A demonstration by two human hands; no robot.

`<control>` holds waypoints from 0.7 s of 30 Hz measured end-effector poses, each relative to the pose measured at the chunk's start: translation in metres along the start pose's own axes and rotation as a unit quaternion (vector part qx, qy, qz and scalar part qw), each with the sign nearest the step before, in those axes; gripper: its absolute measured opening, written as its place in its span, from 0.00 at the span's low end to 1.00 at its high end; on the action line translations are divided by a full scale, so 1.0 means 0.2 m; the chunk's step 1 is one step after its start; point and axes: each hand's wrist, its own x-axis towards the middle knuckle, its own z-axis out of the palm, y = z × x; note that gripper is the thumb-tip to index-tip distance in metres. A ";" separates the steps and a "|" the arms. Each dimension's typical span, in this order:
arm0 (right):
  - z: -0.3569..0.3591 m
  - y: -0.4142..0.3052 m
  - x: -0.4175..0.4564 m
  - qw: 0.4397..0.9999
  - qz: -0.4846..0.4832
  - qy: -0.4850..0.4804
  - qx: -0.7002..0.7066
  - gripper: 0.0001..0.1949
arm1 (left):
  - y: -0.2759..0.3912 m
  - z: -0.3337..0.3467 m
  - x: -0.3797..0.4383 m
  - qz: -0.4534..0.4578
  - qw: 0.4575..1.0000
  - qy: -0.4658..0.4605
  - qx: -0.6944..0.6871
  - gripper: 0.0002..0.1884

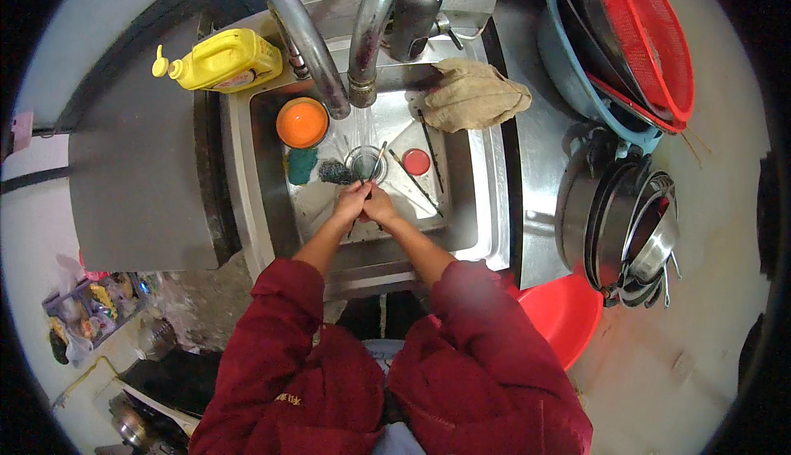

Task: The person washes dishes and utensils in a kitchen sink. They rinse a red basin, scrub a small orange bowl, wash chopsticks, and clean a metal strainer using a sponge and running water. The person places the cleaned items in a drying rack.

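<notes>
Low in the steel sink (272,232), my left hand (350,201) and my right hand (378,204) meet, closed around thin sticks; a light one (379,159) points up past my fingers. Water runs from the curved faucet (364,41) just above them, over the drain (366,164). To the right lie two thin dark sticks (415,182) and a small red round lid or dish (416,162). An orange bowl (302,122), a green scouring pad (302,165) and a dark mesh scrubber (335,171) are at the left. My fingers partly hide the held sticks.
A yellow detergent jug (228,60) rests at the back left rim. A tan cloth (476,95) drapes over the right sink edge. Blue and red basins and strainers (649,41) lean at the right, above stacked metal pots (618,226). A red basin (562,319) is below.
</notes>
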 end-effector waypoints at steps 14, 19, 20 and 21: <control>-0.04 -0.06 -0.04 0.871 -0.436 0.068 -0.217 0.17 | 0.14 -0.17 -0.11 -0.197 0.929 -0.114 -0.292 0.28; -0.10 -0.07 0.00 0.750 -0.485 0.051 -0.446 0.21 | 0.23 -0.12 -0.21 -0.186 0.944 -0.143 -0.230 0.16; -0.13 -0.07 0.00 0.751 -0.479 0.028 -0.454 0.20 | 0.19 -0.15 -0.19 -0.188 0.937 -0.171 -0.240 0.14; -0.16 -0.05 0.05 0.756 -0.460 0.100 -0.455 0.22 | 0.18 -0.18 -0.18 -0.185 0.930 -0.194 -0.252 0.11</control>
